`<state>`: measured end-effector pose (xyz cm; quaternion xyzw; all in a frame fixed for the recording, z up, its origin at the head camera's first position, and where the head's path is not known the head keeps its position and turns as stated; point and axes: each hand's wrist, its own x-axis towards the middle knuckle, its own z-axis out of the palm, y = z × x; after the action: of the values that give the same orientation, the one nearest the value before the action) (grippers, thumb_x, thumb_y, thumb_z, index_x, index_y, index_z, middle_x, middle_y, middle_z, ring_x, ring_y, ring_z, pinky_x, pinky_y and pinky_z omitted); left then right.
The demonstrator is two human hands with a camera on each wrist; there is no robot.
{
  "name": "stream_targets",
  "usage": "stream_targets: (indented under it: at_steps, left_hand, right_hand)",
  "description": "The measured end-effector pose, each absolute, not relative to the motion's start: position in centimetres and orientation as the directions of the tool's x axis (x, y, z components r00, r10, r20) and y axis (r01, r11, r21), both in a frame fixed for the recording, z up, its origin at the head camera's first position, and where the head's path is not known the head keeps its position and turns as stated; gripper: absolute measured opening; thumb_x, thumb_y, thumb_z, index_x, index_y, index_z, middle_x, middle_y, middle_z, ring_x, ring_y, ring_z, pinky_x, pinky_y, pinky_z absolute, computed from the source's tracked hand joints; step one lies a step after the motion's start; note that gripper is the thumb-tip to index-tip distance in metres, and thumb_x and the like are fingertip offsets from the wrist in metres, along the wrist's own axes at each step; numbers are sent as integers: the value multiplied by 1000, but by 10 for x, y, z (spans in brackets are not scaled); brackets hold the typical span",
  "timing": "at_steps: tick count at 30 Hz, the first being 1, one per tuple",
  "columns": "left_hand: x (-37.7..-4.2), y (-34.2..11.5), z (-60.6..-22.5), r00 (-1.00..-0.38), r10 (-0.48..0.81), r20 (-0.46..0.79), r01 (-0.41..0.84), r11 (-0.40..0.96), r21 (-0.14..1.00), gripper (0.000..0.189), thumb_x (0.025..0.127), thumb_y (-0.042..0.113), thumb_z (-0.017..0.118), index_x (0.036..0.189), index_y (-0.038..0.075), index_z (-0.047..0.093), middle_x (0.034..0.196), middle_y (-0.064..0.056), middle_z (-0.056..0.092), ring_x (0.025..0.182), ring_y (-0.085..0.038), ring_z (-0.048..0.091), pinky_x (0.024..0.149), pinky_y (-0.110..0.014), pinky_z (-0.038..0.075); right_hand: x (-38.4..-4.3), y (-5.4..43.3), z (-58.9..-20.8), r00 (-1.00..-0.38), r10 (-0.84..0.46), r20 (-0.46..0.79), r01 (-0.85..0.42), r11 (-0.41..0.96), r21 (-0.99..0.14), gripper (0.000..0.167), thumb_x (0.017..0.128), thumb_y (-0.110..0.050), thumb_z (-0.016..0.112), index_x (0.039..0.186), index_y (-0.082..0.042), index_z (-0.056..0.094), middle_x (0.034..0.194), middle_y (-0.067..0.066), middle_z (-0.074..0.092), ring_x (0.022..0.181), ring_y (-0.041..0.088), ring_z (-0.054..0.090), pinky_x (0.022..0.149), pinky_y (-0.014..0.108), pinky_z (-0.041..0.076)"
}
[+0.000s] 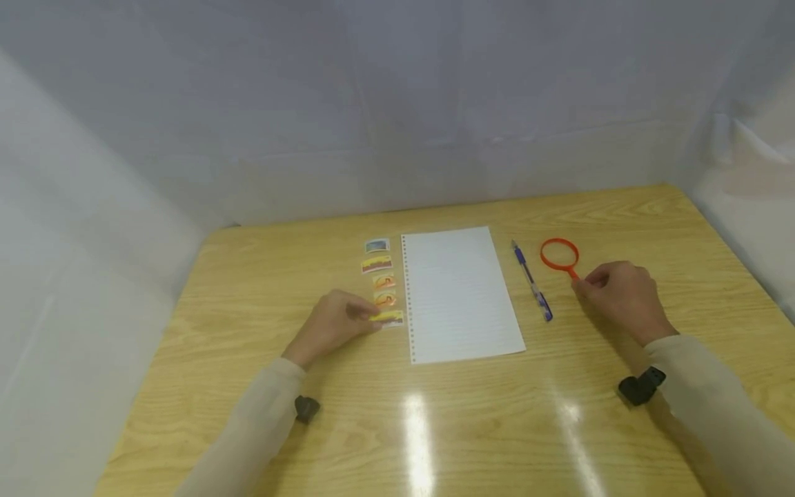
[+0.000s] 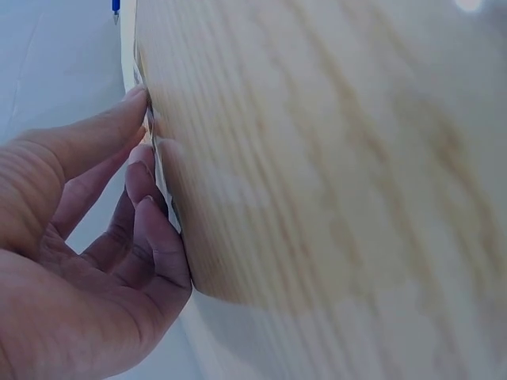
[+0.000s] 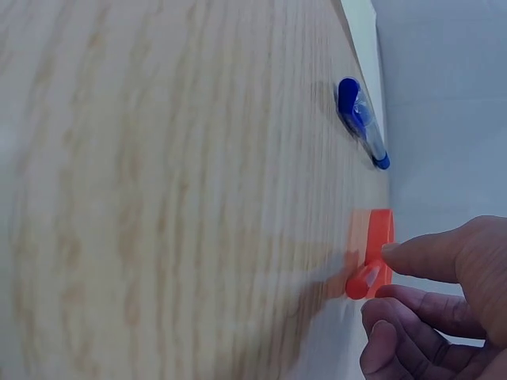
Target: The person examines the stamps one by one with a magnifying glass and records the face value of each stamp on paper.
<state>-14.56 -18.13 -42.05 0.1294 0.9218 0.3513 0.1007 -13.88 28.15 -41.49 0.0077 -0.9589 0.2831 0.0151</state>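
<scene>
At the lower end of a column of several small stamps, my left hand (image 1: 338, 321) has thumb and fingertips at the left end of a yellow stamp (image 1: 391, 318), pinching it by its edges close to the table. Above it lie two orange stamps (image 1: 384, 281), another yellow stamp (image 1: 377, 264) and a blue-green stamp (image 1: 377, 246). On the right side, my right hand (image 1: 624, 297) holds the handle of a red magnifying glass (image 1: 577, 257) between thumb and fingers. In the right wrist view, the handle's rounded end (image 3: 359, 286) shows beside the fingertips.
A white lined sheet (image 1: 462, 297) with punched holes along its left edge lies between the hands. A blue pen (image 1: 532, 281) rests right of the sheet, beside the magnifying glass. White cloth (image 1: 397, 103) hangs around the wooden table (image 1: 484, 428).
</scene>
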Motion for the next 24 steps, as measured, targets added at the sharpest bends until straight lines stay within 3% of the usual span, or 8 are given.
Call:
stream_targets:
  at_steps: [16,24]
  left_hand:
    - [-141,-185,-411,-946,305,-107,154,718,679,23,84,25,84,103,14,79,101,0,75,93,-17,67,89,-41,57]
    - [-141,-179,-409,-936,351,-29,249,717,651,30,85,24,83,111,11,77,107,-4,75,92,-18,69,84,-38,59]
  right_hand:
    - [-144,270,-404,-990,-43,133,-109,837,-536,28,92,-21,75,92,7,75,80,14,73,71,27,67,59,36,53]
    - [-149,259,-402,-978,-81,193,-175,819,-546,25,90,-17,78,90,7,74,79,15,73,70,30,68,57,33,52]
